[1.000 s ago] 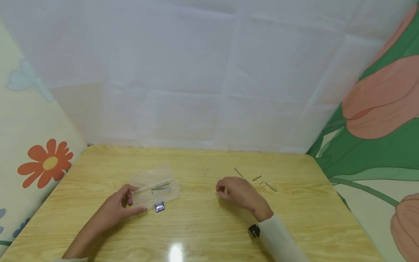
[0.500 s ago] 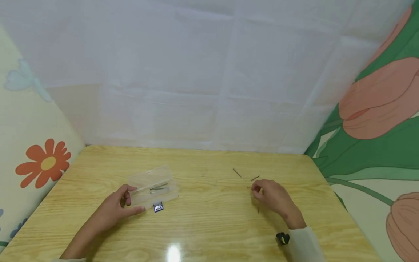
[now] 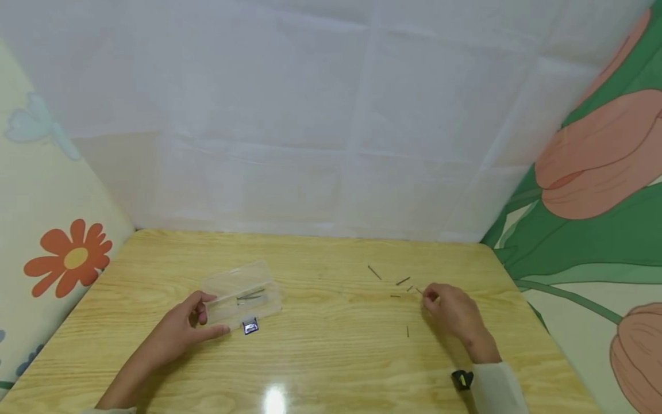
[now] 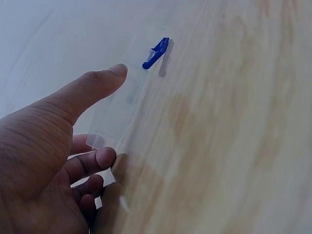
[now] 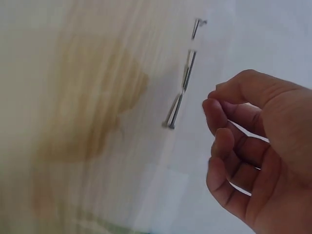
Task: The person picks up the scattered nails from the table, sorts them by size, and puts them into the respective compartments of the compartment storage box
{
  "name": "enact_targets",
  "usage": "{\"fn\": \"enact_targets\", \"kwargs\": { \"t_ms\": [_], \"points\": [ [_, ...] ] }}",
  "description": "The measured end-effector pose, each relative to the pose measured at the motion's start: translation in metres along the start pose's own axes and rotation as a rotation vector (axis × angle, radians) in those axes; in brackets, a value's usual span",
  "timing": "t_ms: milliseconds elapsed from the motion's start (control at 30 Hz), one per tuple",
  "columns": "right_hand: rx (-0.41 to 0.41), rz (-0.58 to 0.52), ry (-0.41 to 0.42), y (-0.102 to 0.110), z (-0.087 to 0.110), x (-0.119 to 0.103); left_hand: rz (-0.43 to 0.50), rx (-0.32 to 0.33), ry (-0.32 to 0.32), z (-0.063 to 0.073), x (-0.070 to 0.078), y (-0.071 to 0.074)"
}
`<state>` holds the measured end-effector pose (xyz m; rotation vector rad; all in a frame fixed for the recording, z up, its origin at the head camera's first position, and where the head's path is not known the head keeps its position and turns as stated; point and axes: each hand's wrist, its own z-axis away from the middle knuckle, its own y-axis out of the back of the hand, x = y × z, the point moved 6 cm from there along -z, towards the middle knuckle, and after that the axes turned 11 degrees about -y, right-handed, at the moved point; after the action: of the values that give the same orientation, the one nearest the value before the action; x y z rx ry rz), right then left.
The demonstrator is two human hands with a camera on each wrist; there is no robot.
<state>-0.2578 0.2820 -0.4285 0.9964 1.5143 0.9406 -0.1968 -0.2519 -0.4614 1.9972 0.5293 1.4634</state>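
Observation:
In the head view, my left hand [image 3: 178, 325] holds the left end of a clear plastic box [image 3: 219, 313], thumb along the front, fingers behind. Its lid [image 3: 235, 279] stands open, and a few nails [image 3: 250, 296] lie inside. A blue latch [image 4: 156, 53] shows on its front edge in the left wrist view. My right hand [image 3: 457, 313] is low over the table, thumb and forefinger pinching a long thin nail [image 3: 419, 291] whose end pokes out leftward. In the right wrist view those fingertips meet, but that nail cannot be made out.
Loose nails lie left of my right hand: one farther back [image 3: 374, 272], a slanted nail [image 3: 403, 281], a tiny one [image 3: 410, 288], a short nail [image 3: 395, 296] and a nail nearer me [image 3: 407, 332]. A white sheet [image 3: 310, 172] hangs behind the wooden table [image 3: 320, 345].
My right hand has moved rightward across the table, uncovering short nails, and its fingertips have come to the long nail. My left hand and the box have stayed put.

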Motion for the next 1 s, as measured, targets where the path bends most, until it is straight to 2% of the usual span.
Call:
{"fn": "enact_targets", "kwargs": {
  "t_ms": [200, 433, 767, 1000],
  "points": [
    [-0.061, 0.008, -0.084, 0.000, -0.003, 0.019, 0.000, 0.002, 0.001, 0.001, 0.000, 0.000],
    [-0.081, -0.005, -0.093, 0.001, -0.004, 0.030, 0.000, 0.006, 0.005, 0.000, 0.001, 0.001],
    [-0.117, 0.002, -0.058, -0.004, -0.008, 0.029, 0.010, 0.003, 0.012, 0.003, 0.000, -0.001],
    [-0.135, 0.042, -0.085, -0.006, -0.011, 0.026, 0.004, 0.006, 0.015, 0.002, 0.001, -0.002]
  ]
}}
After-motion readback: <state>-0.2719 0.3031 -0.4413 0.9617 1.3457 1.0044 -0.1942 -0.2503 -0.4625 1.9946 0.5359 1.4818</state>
